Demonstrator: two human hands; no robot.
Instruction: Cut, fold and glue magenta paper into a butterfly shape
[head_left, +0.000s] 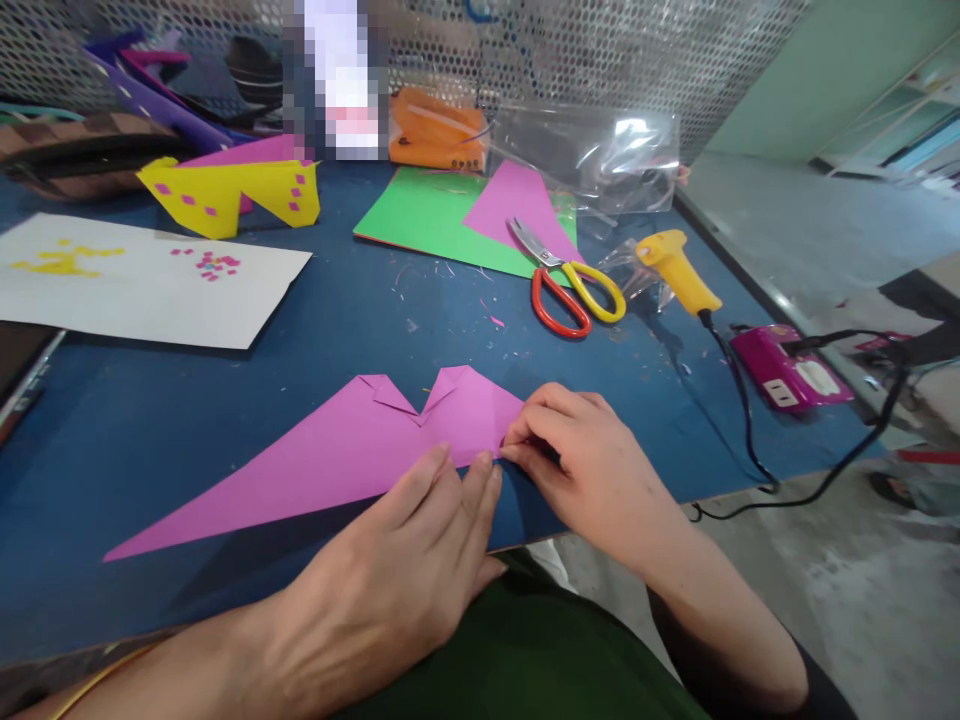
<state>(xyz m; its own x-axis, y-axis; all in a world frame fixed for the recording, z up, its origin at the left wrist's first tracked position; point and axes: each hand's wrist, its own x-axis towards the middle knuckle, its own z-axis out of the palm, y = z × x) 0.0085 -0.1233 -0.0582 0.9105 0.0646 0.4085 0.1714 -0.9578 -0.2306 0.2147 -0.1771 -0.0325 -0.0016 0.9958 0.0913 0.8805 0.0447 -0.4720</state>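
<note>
1. Orange pouch (439, 135) beside a clear plastic bag (600, 160).
2. Yellow glue gun (680, 270) near scissors (551, 260) with red and yellow handles.
3. Magenta power strip (784, 372) toward the right of the blue worktop (450, 330).

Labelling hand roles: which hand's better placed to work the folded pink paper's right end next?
Right hand, probably: its thumb and fingertips pinch the folded pink paper at that end. The left hand lies nearby, fingers extended at the paper's near edge.

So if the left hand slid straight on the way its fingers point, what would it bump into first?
Probably the right hand, just ahead of the left hand by the right end of the pink paper, though exact depth is hard to judge.
</note>
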